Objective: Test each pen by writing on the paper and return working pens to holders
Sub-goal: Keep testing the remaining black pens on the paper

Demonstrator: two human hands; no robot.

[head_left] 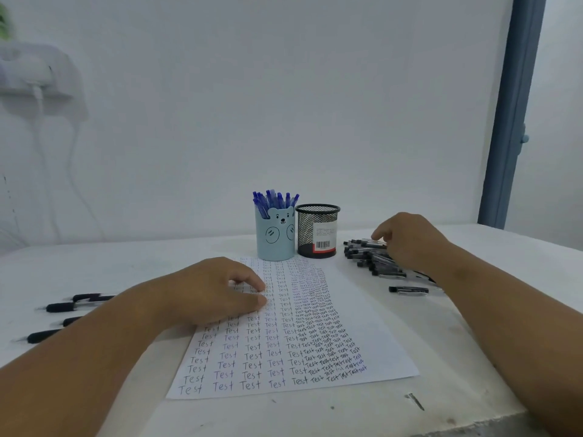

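On the white table in front of me lies the sheet of paper, angled a little and covered in rows of the handwritten word "Test". My left hand rests palm down on the paper's upper left part, fingers loosely bent with the tips touching the sheet, holding nothing. My right hand is over the pile of black pens at the right of the paper, knuckles up, fingers curled down among the barrels; I cannot tell whether they have closed around one.

Just beyond the paper's far edge stand two holders side by side, touching or nearly so. I see the light blue bear holder on the left, packed with blue pens standing upright. Beside it, the black mesh holder carries a white barcode label, and no pens rise above its rim. One black pen lies apart from the pile, nearer to me, beside my right forearm.

Left of the paper, partly hidden behind my left forearm, several dark-grip pens lie roughly parallel on the table.
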